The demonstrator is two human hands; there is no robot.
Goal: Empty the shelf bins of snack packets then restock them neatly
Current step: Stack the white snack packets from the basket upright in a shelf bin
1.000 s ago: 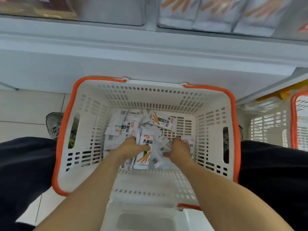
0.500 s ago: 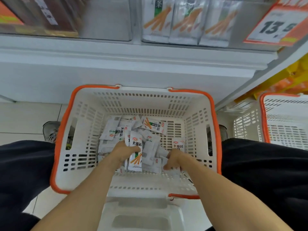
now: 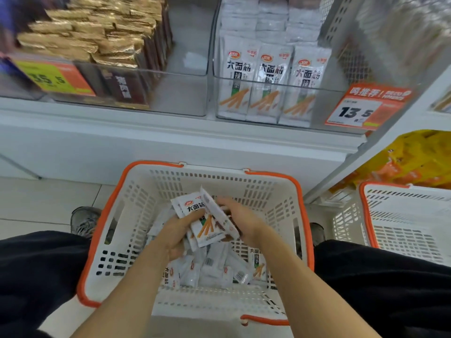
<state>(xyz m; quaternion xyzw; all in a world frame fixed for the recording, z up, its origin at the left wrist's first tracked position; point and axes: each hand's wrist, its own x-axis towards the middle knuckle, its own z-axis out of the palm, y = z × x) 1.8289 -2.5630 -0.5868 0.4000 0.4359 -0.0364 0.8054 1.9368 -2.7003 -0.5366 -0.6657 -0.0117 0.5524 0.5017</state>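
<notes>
While loose packets (image 3: 210, 272) lie in the basket (image 3: 136, 206), left hand (image 3: 178, 234) and right hand (image 3: 240, 222) each grasp the raised bundle of snack packets (image 3: 203, 222).

I read 大面筋 on the white packets (image 3: 264, 79) in the clear shelf bin (image 3: 317, 103) and on the held packet (image 3: 203, 223), 13.5 on the orange price tag (image 3: 361, 111), 35.5 on the yellow-orange tag (image 3: 52, 78).
</notes>
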